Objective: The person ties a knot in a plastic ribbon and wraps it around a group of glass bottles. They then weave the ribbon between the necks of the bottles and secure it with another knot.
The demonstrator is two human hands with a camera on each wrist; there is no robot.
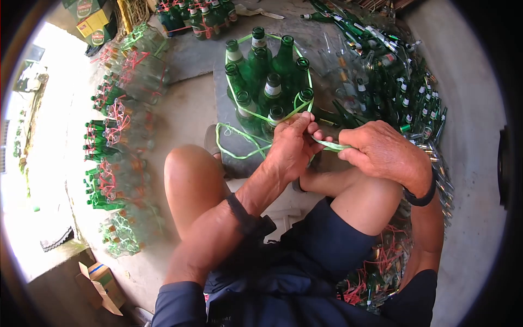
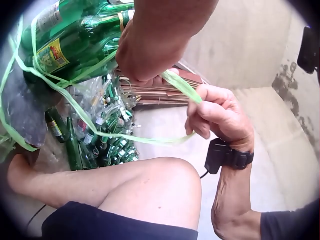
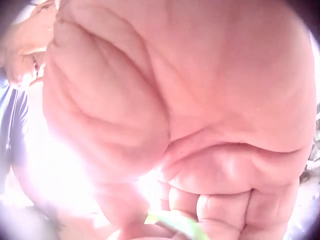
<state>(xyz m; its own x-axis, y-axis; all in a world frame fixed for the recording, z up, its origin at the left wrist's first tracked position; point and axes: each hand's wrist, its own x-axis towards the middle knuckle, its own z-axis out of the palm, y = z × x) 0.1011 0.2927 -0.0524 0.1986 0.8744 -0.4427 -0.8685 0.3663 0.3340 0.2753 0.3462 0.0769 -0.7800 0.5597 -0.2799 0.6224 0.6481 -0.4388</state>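
Observation:
A cluster of green glass bottles (image 1: 272, 87) stands upright on a dark board (image 1: 229, 117), with light green plastic twine (image 1: 256, 111) looped around their necks and upper bodies. My left hand (image 1: 291, 144) pinches the twine at the bundle's near right side, close to a bottle neck. To its right, my right hand (image 1: 384, 155) grips a strand, and a short stretch of twine (image 2: 182, 86) runs between both hands. A slack loop of twine (image 1: 220, 141) lies on the board to the left. In the right wrist view the palm (image 3: 175, 115) fills most of the picture, its fingers curled over the twine (image 3: 180, 223).
Loose green bottles (image 1: 403, 92) are heaped along the right wall. Bundles of bottles tied in red and green (image 1: 111, 136) line the left side, with another bundle (image 1: 199, 16) at the back. A cardboard box (image 1: 103, 283) sits lower left. Bent knees (image 1: 190, 169) flank the board's near side.

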